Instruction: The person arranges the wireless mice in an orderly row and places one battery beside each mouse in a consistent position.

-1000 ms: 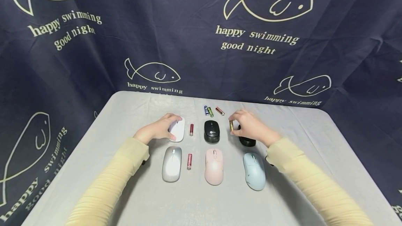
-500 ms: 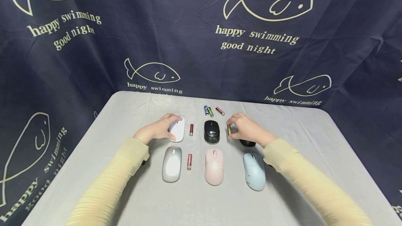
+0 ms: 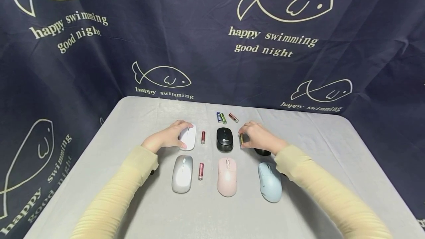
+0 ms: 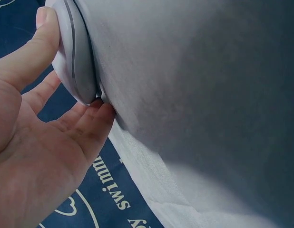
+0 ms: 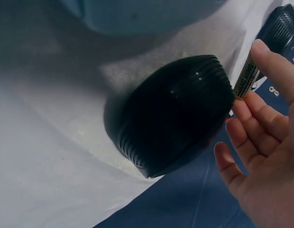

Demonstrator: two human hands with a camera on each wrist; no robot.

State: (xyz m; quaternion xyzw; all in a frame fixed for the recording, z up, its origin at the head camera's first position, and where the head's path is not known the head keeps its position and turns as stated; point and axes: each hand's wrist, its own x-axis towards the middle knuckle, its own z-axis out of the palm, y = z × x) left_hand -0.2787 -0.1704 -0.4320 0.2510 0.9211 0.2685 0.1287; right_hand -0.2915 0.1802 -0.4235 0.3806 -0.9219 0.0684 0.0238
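My left hand (image 3: 169, 135) grips the white computer mouse (image 3: 188, 138) at the back left of the table, thumb on its near side and fingers at its far side. In the left wrist view the same white mouse (image 4: 73, 52) shows edge-on between thumb and fingers. My right hand (image 3: 260, 135) pinches a gold and black battery (image 3: 241, 140) end to end between thumb and finger. The right wrist view shows this battery (image 5: 247, 78) lettered "GUANG MING". A black mouse (image 5: 173, 114) lies beside that hand, partly hidden by it in the head view.
Between the hands lie a dark red battery (image 3: 203, 137) and another black mouse (image 3: 224, 139). Blue (image 3: 218, 117), green (image 3: 223, 118) and red-brown (image 3: 233, 117) batteries lie behind. Silver (image 3: 182, 173), pink (image 3: 227, 177) and light blue (image 3: 270, 182) mice form the front row, with a pink-red battery (image 3: 200, 171).
My right hand has shifted slightly left and nearer with the gold battery, uncovering a little less of the black mouse's far side. My left hand stays on the white mouse.
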